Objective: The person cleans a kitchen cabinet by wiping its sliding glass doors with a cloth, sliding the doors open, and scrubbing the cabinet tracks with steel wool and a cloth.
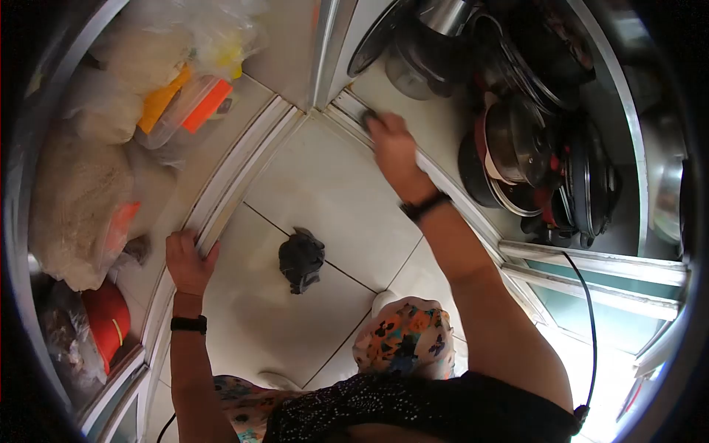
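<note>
My right hand (393, 148) reaches forward to the white sliding-door track (425, 164) of the right cabinet, slightly blurred. Its fingers press a small dark thing (370, 118), which looks like a cloth or pad, against the track near the corner; I cannot tell its exact kind. On the left cabinet's track (221, 173) rests my left hand (190, 262), fingers laid over the edge and thumb apart, holding nothing. Between the two hands, a crumpled dark grey cloth (301, 260) lies on the tiled floor (325, 177).
Pots and pans (517, 144) crowd the right cabinet, with a dark kettle-like appliance (421, 66) near its corner. Filled plastic bags (81, 199), an orange-lidded container (207, 105) and a red item (107, 325) fill the left cabinet. A black cable (591, 325) hangs at the right.
</note>
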Available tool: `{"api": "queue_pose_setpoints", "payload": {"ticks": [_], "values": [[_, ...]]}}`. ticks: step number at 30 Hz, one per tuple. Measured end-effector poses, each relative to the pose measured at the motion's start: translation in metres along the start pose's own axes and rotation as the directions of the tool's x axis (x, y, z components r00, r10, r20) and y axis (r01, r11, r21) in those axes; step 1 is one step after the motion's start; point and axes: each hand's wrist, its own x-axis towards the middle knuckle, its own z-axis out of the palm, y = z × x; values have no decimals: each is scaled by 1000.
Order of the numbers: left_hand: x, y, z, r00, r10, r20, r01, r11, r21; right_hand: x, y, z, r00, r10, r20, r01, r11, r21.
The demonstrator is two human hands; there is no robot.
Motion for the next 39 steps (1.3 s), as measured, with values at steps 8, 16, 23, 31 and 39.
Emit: {"api": "queue_pose_setpoints", "payload": {"ticks": [8,16,23,31,39], "values": [[3,3,-1,999,30,-38,-31,999,-16,-88,49,-66,997,23,80,-17,997,-73],[6,5,-2,1000,-1,-26,0,999,-51,-27,21,-11,999,41,-20,-39,995,91],[4,4,-4,998,14,-68,-18,998,-57,73,-9,34,991,137,-5,-133,968,212],[4,3,-5,998,-56,26,58,997,-48,54,-25,4,997,9,81,-30,967,253],[1,0,0,995,-79,55,84,993,-87,18,-13,4,983,-176,48,169,978,124]]}}
